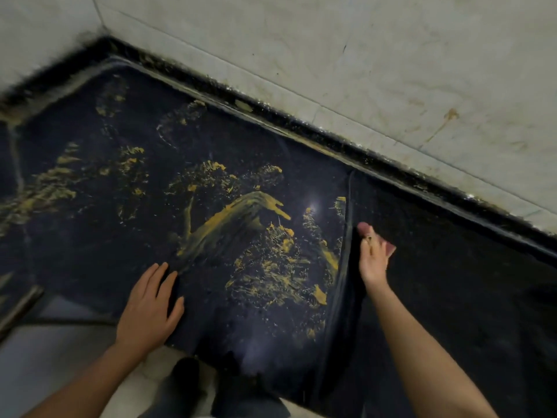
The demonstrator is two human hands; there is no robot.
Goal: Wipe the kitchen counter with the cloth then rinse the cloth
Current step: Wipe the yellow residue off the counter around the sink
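Observation:
The black stone counter (452,282) fills most of the head view, and its left slab is smeared with yellow paste (241,218) in streaks and blotches. My left hand (149,309) lies flat with straight fingers on the counter by its front edge. My right hand (373,254) hovers over the seam between the two slabs, its fingers loosely bent around nothing and a little yellow on them. No cloth is in view.
A stained tiled wall (361,70) runs along the counter's back edge and meets a side wall at the top-left corner. The pale floor (60,351) and my dark shoes (187,378) show below the front edge. A metal bar (21,309) sits at the far left.

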